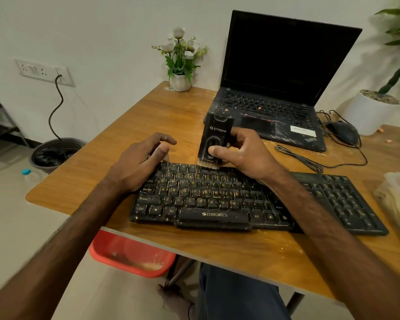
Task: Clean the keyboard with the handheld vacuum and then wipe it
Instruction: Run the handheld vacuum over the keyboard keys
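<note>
Wooden table (148, 112) carries the black keyboard (208, 199) at the lower centre of the frame. At centre left the left hand (143, 162) rests on its upper left corner, fingers loose and holding nothing. Right of it the handheld vacuum (215, 137) stands nearly upright, its brush touching the top key row, grasped by the right hand (243, 153).

I see my right hand (239, 151) holding the vacuum (214, 140) upright, its brush on the keyboard (217, 199)'s top row; my left hand (139, 162) rests at the keyboard's corner.

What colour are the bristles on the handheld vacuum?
Pale tan bristles on the handheld vacuum, best in the head view.
</note>
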The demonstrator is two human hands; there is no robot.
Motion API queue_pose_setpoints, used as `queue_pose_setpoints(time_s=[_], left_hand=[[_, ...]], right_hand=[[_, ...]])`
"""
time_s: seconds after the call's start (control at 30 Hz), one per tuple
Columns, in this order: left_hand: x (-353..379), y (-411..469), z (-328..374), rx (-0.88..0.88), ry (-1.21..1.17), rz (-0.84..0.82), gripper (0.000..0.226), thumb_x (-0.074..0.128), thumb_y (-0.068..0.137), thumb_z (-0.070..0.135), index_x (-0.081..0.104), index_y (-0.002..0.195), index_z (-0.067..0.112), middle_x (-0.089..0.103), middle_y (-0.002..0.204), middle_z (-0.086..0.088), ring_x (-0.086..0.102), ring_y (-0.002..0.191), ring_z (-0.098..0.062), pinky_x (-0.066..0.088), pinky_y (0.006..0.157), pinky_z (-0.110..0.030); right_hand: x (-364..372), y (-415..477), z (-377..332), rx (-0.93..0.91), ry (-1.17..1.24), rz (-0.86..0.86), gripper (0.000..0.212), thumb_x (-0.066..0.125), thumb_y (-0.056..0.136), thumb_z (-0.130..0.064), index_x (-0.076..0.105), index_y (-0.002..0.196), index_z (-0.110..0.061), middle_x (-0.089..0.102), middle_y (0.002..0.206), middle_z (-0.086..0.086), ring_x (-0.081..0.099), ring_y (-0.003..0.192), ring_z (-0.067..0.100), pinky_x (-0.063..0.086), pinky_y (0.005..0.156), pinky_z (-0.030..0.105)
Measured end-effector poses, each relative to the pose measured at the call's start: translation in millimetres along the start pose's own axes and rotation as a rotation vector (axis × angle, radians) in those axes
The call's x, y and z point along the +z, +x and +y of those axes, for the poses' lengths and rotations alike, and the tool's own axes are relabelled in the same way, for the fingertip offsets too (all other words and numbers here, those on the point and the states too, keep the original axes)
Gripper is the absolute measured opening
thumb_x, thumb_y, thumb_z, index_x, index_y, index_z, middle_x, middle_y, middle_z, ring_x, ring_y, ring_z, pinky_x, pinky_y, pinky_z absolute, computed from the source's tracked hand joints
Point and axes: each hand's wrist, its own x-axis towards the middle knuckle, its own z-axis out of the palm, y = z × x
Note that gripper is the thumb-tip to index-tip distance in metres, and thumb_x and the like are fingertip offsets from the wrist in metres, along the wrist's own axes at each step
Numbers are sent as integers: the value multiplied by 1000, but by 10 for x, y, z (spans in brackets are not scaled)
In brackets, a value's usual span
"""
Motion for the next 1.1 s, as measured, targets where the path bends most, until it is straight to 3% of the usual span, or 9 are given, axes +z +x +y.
queue_pose_setpoints(time_s=[0.07, 0.2, 0.3, 0.5, 0.63, 0.8, 0.87, 0.97, 1.1], left_hand=[[0, 3, -8, 3, 6, 2, 77, 16, 88, 84, 58, 125, 31, 70, 92, 7, 64, 83, -8, 49, 81, -38], [-6, 5, -11, 16, 1, -2, 77, 16, 89, 84, 58, 125, 30, 70, 90, 6, 64, 85, -9, 47, 81, -34], [-1, 8, -12, 21, -12, -1, 77, 17, 89, 83, 59, 124, 28, 70, 91, 5, 64, 86, -11, 46, 79, -31], [-2, 9, -16, 16, -14, -3, 78, 18, 88, 84, 58, 125, 29, 70, 89, 6, 64, 86, -9, 45, 75, -27], [3, -1, -10, 20, -10, 2, 77, 18, 88, 84, 59, 124, 30, 70, 89, 5, 64, 84, -8, 45, 74, -28], [-7, 2, -10, 18, 1, 7, 76, 16, 89, 84, 58, 124, 31, 69, 88, 6, 63, 83, -7, 47, 74, -33], [-12, 0, -7, 17, -2, 5, 77, 16, 89, 83, 59, 124, 29, 69, 88, 5, 63, 82, -7, 46, 73, -32], [-13, -9, 5, 20, -3, 3, 78, 16, 89, 83, 59, 125, 27, 69, 88, 5, 62, 78, -5, 43, 69, -28], [-15, -5, 0, 18, -1, 1, 79, 16, 89, 84, 58, 125, 28, 69, 88, 6, 62, 78, -4, 43, 69, -26]], right_hand=[[22, -27, -32, -37, -72, 12, 27, 76, 83, -33, 68, 107, -24, 62, 82, -14, 64, 88, 22, 57, 80, 35], [96, -60, -104, -202, -311, 7, 42, 75, 83, -33, 64, 121, -16, 68, 105, -8, 63, 89, 8, 52, 74, 16], [17, -21, -87, -282, -510, 106, 46, 73, 84, -33, 62, 121, -8, 68, 110, 3, 62, 95, 14, 53, 77, 20], [13, -139, -64, -379, -418, -50, 49, 73, 84, -34, 61, 124, -8, 68, 108, 2, 62, 91, 13, 52, 69, 23], [-115, -26, 0, -329, -602, 19, 49, 72, 85, -35, 61, 122, -5, 66, 107, 4, 61, 92, 17, 47, 72, 19], [-233, -193, 31, -253, -332, 16, 47, 77, 83, -28, 62, 125, -14, 67, 108, -6, 63, 93, 4, 51, 72, 14], [-208, -196, 37, -266, -402, -16, 47, 76, 83, -29, 62, 125, -11, 68, 109, -1, 61, 85, -3, 46, 66, 10], [-308, -134, 53, -221, -512, 61, 52, 74, 84, -33, 60, 127, -8, 66, 116, 3, 59, 97, 7, 47, 76, 12], [-406, -242, 127, -175, -344, 73, 54, 76, 82, -30, 59, 130, -14, 65, 113, -6, 60, 91, -1, 42, 68, 7]])
